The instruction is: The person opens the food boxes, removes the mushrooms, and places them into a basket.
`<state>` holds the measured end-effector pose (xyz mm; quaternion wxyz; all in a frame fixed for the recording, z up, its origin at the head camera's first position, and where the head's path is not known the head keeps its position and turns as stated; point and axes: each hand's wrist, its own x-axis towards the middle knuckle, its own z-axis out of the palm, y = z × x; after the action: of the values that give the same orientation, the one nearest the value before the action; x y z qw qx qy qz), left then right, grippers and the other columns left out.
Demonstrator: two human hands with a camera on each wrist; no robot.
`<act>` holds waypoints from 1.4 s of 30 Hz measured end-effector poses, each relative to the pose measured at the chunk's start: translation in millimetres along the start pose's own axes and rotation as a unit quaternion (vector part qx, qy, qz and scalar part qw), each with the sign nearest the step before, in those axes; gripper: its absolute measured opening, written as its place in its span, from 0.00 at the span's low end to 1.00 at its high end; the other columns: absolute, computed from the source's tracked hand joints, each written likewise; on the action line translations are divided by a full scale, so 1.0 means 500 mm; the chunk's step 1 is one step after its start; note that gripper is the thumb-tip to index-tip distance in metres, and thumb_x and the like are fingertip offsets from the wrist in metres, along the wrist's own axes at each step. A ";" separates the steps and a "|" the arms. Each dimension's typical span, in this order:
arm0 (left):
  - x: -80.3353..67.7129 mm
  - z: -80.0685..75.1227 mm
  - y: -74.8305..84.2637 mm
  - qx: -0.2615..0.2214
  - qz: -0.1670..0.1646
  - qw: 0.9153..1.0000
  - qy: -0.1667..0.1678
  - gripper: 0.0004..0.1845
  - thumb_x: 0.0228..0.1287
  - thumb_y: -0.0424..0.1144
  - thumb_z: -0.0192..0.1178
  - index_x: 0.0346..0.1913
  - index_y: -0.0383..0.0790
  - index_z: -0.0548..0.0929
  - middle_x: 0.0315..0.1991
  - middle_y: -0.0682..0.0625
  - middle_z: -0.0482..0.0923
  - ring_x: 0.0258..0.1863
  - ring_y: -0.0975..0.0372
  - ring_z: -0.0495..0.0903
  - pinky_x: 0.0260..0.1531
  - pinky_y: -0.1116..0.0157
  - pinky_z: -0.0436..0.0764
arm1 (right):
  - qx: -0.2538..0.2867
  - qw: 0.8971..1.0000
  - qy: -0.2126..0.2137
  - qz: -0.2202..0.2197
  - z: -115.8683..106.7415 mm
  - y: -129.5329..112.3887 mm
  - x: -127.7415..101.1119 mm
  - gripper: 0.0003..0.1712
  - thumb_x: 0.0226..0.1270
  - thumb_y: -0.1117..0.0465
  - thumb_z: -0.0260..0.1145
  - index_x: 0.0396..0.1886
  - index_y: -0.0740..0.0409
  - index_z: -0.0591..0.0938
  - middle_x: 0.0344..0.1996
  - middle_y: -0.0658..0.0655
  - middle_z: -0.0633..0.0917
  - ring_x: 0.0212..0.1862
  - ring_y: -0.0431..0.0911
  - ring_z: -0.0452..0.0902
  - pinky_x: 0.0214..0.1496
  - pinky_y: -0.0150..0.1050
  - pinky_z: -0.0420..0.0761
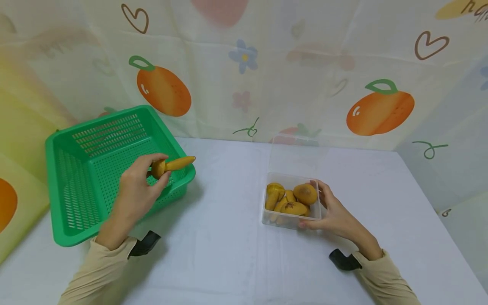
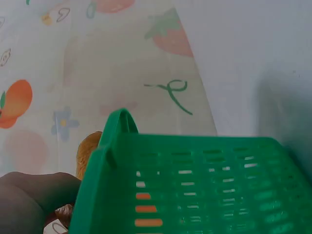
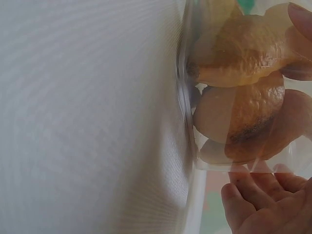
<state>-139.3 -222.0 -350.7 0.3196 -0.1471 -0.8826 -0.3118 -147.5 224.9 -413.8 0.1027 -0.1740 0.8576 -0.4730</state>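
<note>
My left hand (image 1: 135,188) pinches a yellow mushroom (image 1: 180,163) between thumb and fingers, its stem pointing right, over the right side of a green plastic basket (image 1: 72,190). The left wrist view shows the basket wall (image 2: 195,146) hiding most of that mushroom. At the right, my right hand (image 1: 339,216) grips a clear plastic box (image 1: 280,221), thumb at the front and fingers along the right side. Several yellow mushrooms (image 1: 295,208) lie piled inside the box. Through the box wall, the right wrist view shows mushrooms (image 3: 243,112) with browned patches.
The box's transparent lid (image 1: 293,156) stands raised behind it. A white cloth (image 1: 225,237) covers the table. Behind hangs a curtain (image 1: 267,93) printed with fruit, flowers and hearts. The basket stands at the left, near the yellow side cloth (image 1: 23,169).
</note>
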 end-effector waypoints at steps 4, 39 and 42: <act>-0.001 -0.015 -0.015 0.010 -0.014 1.000 -0.020 0.20 0.54 0.21 0.68 0.51 0.30 0.81 0.45 0.36 0.82 0.38 0.51 0.79 0.40 0.90 0.64 | -0.001 1.000 0.001 -0.002 0.002 0.001 0.000 0.63 0.50 0.57 0.81 0.76 0.61 0.48 0.76 0.68 0.56 0.78 0.68 0.45 0.74 0.69 0.50; 0.007 -0.058 -0.062 0.054 -0.168 0.944 -0.279 0.16 0.68 0.35 0.62 0.57 0.39 0.80 0.45 0.35 0.81 0.39 0.49 0.74 0.29 0.64 0.69 | -0.011 1.000 0.000 -0.007 0.001 0.005 0.002 0.63 0.50 0.57 0.81 0.76 0.61 0.48 0.76 0.67 0.56 0.78 0.68 0.44 0.74 0.69 0.50; 0.008 -0.059 -0.065 0.054 -0.179 0.935 -0.300 0.17 0.72 0.41 0.59 0.59 0.39 0.79 0.45 0.37 0.81 0.40 0.50 0.74 0.31 0.64 0.69 | -0.012 1.000 0.000 -0.006 0.001 0.004 0.002 0.63 0.50 0.57 0.81 0.76 0.61 0.48 0.76 0.67 0.56 0.78 0.68 0.44 0.74 0.69 0.50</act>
<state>-143.4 -265.7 -345.1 -0.0134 -0.0555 -0.9647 -0.2571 -148.8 225.2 -415.9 0.0980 -0.1800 0.8622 -0.4633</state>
